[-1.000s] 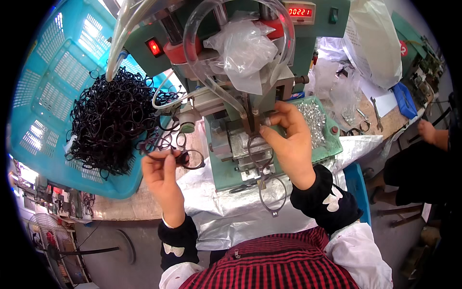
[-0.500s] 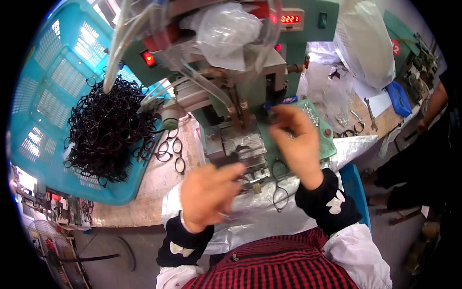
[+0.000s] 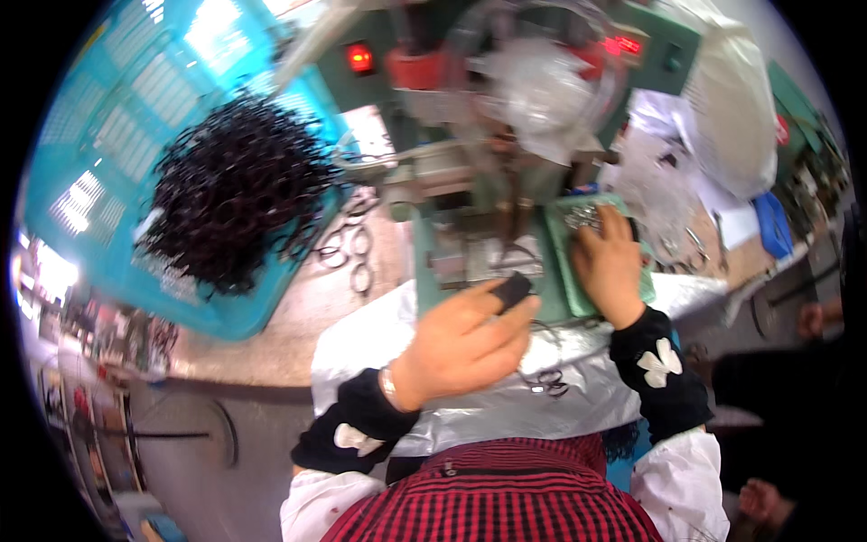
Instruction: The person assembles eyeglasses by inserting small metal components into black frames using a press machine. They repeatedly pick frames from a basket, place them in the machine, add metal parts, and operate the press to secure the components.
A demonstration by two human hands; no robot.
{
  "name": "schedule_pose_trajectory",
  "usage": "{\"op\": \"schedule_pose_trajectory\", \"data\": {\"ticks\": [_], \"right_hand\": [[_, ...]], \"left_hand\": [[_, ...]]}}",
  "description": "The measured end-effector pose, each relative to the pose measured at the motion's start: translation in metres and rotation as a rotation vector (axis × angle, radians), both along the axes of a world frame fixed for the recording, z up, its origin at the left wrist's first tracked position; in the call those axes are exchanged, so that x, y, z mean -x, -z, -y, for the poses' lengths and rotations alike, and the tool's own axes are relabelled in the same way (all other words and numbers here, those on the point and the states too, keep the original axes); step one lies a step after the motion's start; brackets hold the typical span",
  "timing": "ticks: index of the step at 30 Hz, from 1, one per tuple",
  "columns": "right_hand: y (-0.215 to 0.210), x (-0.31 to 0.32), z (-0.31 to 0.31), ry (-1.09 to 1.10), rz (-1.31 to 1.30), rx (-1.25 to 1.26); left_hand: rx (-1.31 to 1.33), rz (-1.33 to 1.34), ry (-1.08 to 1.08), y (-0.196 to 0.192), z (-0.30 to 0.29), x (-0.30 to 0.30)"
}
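Observation:
My left hand (image 3: 470, 339) is raised over my lap in front of the green machine (image 3: 488, 181), fingers curled, with a small dark piece (image 3: 513, 291) at its fingertips. My right hand (image 3: 610, 262) rests palm down on the green tray (image 3: 560, 262) of small shiny metal parts (image 3: 582, 215) at the machine's right side; what its fingers hold is hidden. A few dark eyeglass frames (image 3: 348, 244) lie on the bench left of the machine. One more frame (image 3: 546, 379) lies on the silver sheet (image 3: 470, 415) across my lap.
A turquoise basket (image 3: 135, 181) heaped with black eyeglass frames (image 3: 235, 190) stands at the left. Clear plastic bags (image 3: 542, 81) hang on the machine. Tools and papers cover the bench at right (image 3: 704, 226). Another person's hands (image 3: 813, 316) show at the far right.
My left hand left the frames beside the basket and came up toward the middle. My right hand dropped from the machine head onto the parts tray. The view shifted.

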State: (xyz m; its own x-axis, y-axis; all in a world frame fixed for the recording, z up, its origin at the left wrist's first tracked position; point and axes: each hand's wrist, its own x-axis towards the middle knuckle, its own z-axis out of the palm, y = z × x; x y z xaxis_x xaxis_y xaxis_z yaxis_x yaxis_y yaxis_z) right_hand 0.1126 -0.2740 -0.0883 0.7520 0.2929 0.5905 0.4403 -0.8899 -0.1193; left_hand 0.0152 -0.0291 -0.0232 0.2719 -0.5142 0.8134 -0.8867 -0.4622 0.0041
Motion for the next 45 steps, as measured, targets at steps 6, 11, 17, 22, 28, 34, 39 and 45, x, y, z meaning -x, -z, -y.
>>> {"op": "schedule_pose_trajectory", "data": {"ticks": [6,11,17,22,28,34,39,45], "right_hand": [[0.018,0.002,0.032,0.003,-0.034,-0.425],[0.015,0.01,0.035,-0.042,-0.169,-0.656],[-0.01,0.007,-0.001,-0.111,-0.17,-0.729],[0.008,0.014,0.011,-0.086,-0.343,-0.877],[0.01,0.068,0.056,0.164,-0.01,-0.67],[-0.04,0.067,0.014,-0.128,-0.116,-0.704],[-0.063,0.023,-0.056,-0.452,-0.222,-0.905],[-0.063,0.034,-0.075,-0.396,-0.411,-1.142]], "left_hand": [[0.145,-0.183,-0.29,0.011,-0.021,0.079],[0.418,0.139,-0.949,-0.031,-0.098,0.09],[-0.079,-0.281,-1.158,0.02,-0.197,-0.009],[-0.333,-0.444,-1.49,0.104,-0.255,-0.062],[-0.07,-0.487,-1.161,0.114,-0.246,-0.038],[0.04,-0.653,-0.787,0.096,-0.187,-0.006],[0.62,-0.679,-0.948,0.084,-0.173,-0.012],[1.111,-0.831,-0.491,0.076,-0.129,0.011]]}}
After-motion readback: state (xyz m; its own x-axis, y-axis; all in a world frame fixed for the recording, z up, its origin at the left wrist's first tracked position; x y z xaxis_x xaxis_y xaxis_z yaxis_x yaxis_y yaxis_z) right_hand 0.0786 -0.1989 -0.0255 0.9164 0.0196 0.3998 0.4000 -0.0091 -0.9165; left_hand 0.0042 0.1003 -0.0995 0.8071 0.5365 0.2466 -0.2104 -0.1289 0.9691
